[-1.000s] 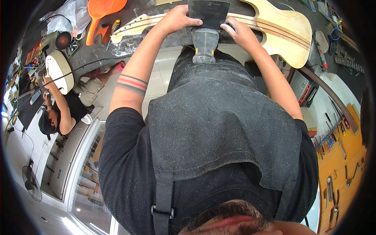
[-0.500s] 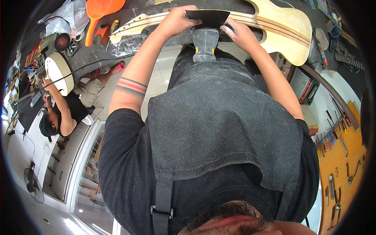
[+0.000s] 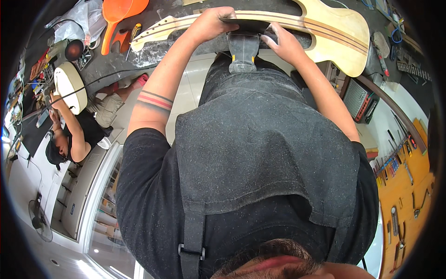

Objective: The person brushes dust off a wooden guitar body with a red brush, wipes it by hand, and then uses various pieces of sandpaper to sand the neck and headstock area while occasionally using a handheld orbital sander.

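Both hands (image 3: 214, 22) (image 3: 282, 42) slid the dark sheet (image 3: 244, 22) nearer.

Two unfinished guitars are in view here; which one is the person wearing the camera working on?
The long pale guitar with dark centre stripes: both the left hand and right hand rest on it. The cream guitar body is with the seated co-worker.

Guitar body (image 3: 339, 32) on workbench (image 3: 153, 51), scoop (image 3: 118, 14) left
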The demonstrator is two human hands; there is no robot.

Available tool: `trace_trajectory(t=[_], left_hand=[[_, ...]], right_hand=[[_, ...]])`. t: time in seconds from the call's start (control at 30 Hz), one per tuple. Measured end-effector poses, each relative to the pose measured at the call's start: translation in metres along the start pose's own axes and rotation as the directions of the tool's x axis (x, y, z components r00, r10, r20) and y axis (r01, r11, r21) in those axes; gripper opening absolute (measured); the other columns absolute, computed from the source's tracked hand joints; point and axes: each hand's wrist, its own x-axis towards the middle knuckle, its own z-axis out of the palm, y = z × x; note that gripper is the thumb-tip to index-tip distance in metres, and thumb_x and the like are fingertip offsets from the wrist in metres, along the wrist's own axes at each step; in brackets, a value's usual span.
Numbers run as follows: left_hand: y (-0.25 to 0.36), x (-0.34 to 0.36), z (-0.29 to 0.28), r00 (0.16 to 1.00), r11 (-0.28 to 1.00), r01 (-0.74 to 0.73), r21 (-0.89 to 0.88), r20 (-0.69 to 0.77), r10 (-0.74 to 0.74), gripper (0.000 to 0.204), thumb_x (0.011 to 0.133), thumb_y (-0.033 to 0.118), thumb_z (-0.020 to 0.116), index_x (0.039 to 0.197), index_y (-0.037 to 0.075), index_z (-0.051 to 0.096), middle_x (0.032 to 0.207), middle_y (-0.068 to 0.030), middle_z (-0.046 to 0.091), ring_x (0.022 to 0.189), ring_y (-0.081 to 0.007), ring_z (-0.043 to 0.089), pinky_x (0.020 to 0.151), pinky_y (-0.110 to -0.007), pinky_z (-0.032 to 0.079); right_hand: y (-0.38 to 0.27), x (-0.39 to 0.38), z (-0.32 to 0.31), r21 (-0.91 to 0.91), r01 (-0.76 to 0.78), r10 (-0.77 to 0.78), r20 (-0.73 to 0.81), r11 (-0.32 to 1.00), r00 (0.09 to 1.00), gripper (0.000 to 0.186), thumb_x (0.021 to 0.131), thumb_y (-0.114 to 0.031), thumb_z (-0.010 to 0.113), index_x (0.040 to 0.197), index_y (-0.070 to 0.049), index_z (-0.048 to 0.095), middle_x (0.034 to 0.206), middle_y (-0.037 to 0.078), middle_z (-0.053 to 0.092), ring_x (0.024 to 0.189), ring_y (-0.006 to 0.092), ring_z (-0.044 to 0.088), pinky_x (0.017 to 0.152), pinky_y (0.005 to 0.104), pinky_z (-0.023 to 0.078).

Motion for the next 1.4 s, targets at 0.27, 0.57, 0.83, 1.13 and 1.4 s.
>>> trace_trajectory(t=[0.27,0.57,0.83,1.13,1.4], left_hand=[[0.011,-0.001,-0.004,1.000,0.998,0.014,0.063,0.027,-0.016,0.023,0.096,0.016,0.085,0.096,0.004,0.065,0.086,-0.0055,0.067,0.083,-0.0175,0.060,0.079,-0.037,0.052],[0.010,-0.003,-0.002,1.000,0.995,-0.014,0.096,0.000,0.014,0.025,0.096,0.019,0.086,0.096,0.004,0.065,0.086,-0.0070,0.067,0.083,-0.0191,0.062,0.079,-0.038,0.053],[0.011,-0.008,-0.002,1.000,0.994,-0.011,0.113,0.011,0.009,0.024,0.094,0.019,0.086,0.101,0.005,0.067,0.089,-0.0123,0.073,0.085,-0.0268,0.069,0.081,-0.041,0.055],[0.010,-0.002,-0.001,0.999,0.997,0.022,0.078,0.041,-0.025,0.023,0.094,0.015,0.086,0.102,0.004,0.067,0.087,-0.0055,0.068,0.083,-0.0170,0.061,0.079,-0.037,0.052],[0.008,0.001,-0.010,0.990,0.976,0.109,-0.189,0.106,-0.090,0.043,0.095,0.036,0.087,0.118,0.002,0.077,0.091,0.0016,0.071,0.091,-0.0147,0.069,0.084,-0.033,0.056]], right_hand=[[0.006,-0.003,0.012,-0.001,-0.034,0.034,0.008,0.999,0.999,0.054,0.101,-0.030,0.075,0.145,-0.005,0.058,0.144,0.023,0.067,0.130,0.0433,0.066,0.110,0.0482,0.054],[0.012,-0.006,0.027,-0.044,0.060,-0.059,0.028,0.997,0.998,0.045,0.101,-0.019,0.072,0.142,-0.001,0.062,0.141,0.022,0.067,0.134,0.0427,0.062,0.113,0.0483,0.051],[0.015,-0.010,0.046,0.073,0.016,-0.012,-0.058,0.997,0.998,0.034,0.102,-0.015,0.073,0.131,0.001,0.063,0.131,0.024,0.068,0.125,0.0451,0.063,0.105,0.0494,0.052],[0.012,-0.012,0.050,0.157,-0.158,0.163,-0.023,0.975,0.986,0.029,0.101,-0.014,0.073,0.127,-0.002,0.068,0.118,0.024,0.074,0.113,0.0448,0.070,0.099,0.0490,0.055],[0.013,-0.018,0.052,0.161,-0.142,0.146,-0.013,0.977,0.989,0.034,0.100,-0.016,0.075,0.130,-0.002,0.067,0.123,0.023,0.073,0.120,0.0431,0.069,0.104,0.0492,0.054]])
